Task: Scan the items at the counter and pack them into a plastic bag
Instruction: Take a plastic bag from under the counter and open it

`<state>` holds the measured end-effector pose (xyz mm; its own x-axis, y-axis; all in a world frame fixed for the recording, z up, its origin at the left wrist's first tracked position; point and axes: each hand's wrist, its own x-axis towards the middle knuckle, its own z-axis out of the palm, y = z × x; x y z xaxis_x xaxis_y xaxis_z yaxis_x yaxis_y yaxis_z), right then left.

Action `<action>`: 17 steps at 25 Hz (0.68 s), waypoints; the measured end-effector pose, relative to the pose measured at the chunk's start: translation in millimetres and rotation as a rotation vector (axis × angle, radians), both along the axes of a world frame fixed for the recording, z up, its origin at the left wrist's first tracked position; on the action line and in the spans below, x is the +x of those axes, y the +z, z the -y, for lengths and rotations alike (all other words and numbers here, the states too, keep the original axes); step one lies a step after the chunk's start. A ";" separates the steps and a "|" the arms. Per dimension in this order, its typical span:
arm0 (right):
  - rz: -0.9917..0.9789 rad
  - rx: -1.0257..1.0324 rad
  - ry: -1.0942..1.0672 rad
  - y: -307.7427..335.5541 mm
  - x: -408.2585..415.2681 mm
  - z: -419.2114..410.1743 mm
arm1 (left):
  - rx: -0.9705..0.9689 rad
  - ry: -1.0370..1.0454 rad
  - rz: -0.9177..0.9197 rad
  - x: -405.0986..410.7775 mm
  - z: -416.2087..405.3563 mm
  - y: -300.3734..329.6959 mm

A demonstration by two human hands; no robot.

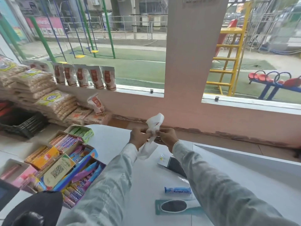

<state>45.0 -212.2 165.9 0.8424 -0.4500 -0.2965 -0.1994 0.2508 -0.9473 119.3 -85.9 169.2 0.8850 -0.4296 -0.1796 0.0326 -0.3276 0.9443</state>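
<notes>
A white plastic bag point(154, 126) is held up over the far part of the white counter point(112, 141), bunched and still folded. My left hand point(138, 137) pinches its left side and my right hand point(167, 137) pinches its right side, with the bag's lower part hanging between my wrists. On the counter near me lie a blue Mentos roll point(177, 190), a teal carded pack with a dark oval point(175, 206), and a small black-and-white packet point(171, 163) partly hidden behind my right sleeve.
Open display boxes of candy rolls and sweets point(68, 160) crowd the counter's left side. A black scanner-like device point(32, 209) sits at the bottom left. Stacked snack packs point(32, 88) and a black crate point(21, 123) stand beyond, under the window.
</notes>
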 end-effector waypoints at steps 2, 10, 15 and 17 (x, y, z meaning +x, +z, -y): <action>-0.007 0.033 -0.046 1.4 5.6 1.0 | -0.062 0.102 0.028 15.0 -2.6 2.2; -0.355 -0.255 -0.188 -77.9 -28.3 19.0 | -0.083 0.272 0.252 41.3 0.8 5.2; -0.529 -1.321 0.412 -128.5 -84.4 26.7 | 0.115 0.211 0.318 19.5 -0.2 -37.7; -0.532 -1.568 0.523 -153.2 -97.3 40.1 | 0.158 0.211 0.308 11.3 -0.3 -54.0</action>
<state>-52.4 -252.2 12.7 0.9443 -0.2922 -0.1512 -0.2981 -0.9544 -0.0174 130.6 -85.6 115.2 0.9734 -0.2214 0.0591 -0.1625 -0.4855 0.8590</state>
